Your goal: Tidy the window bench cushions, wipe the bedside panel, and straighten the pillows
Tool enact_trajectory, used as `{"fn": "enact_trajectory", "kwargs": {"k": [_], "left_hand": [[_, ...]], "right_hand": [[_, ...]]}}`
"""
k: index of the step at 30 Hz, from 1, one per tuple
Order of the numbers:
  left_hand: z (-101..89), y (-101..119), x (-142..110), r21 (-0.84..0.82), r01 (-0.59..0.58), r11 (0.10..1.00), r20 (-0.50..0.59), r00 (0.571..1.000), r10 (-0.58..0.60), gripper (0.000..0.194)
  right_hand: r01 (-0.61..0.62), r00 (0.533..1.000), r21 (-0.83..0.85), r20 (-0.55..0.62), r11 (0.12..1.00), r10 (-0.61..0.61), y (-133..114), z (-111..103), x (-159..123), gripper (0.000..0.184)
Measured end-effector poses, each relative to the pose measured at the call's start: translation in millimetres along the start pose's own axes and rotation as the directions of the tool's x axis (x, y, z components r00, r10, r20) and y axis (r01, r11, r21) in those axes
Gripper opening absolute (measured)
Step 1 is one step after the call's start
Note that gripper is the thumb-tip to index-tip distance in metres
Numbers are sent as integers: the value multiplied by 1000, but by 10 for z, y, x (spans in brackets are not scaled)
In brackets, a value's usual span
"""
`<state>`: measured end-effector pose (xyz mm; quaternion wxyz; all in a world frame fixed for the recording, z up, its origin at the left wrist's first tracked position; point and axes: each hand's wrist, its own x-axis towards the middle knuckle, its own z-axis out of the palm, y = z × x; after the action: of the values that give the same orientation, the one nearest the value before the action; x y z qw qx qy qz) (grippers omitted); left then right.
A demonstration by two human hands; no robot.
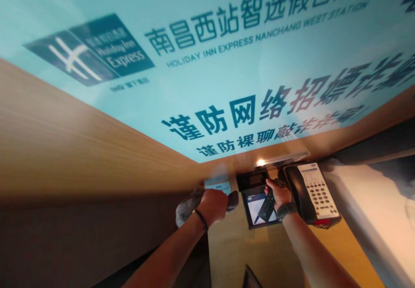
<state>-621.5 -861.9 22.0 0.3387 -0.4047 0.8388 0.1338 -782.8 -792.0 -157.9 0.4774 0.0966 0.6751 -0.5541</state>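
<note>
Right hand [279, 194] clasping dark remote [266, 206] over tray [251, 224]; left hand [212, 205] around blurred grey cloth [184, 210], fingers hidden.

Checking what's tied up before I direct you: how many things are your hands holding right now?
2. The left hand grips a grey cloth at the desk's left edge; the right hand holds a black remote over the tray, beside the telephone.

Grey cloth [186, 208] blurred, half hidden

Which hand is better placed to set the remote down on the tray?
Right. The right hand already holds the black remote control directly over the black rectangular tray; the left hand grips a grey cloth beside it.
</note>
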Motion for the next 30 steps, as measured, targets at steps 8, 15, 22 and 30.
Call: {"fn": "enact_trajectory", "kwargs": {"k": [8,15,22,30], "left_hand": [[654,-536,-746,-151,165,975,32,986,-162,38],[1128,-581,-28,-217,363,906,-114,912,-393,59],[1393,-283,330,-193,311,930,-179,921,-345,60],[1272,-324,617,-235,365,901,-143,904,-403,57]], "right_hand": [[458,889,-241,122,856,-441,-410,-306,-325,33],[847,522,-195,480,495,-705,-691,15,-656,16],[943,332,-165,459,288,-824,-673,45,-756,11],[931,345,-284,470,231,-813,-128,186,-435,20]]}}
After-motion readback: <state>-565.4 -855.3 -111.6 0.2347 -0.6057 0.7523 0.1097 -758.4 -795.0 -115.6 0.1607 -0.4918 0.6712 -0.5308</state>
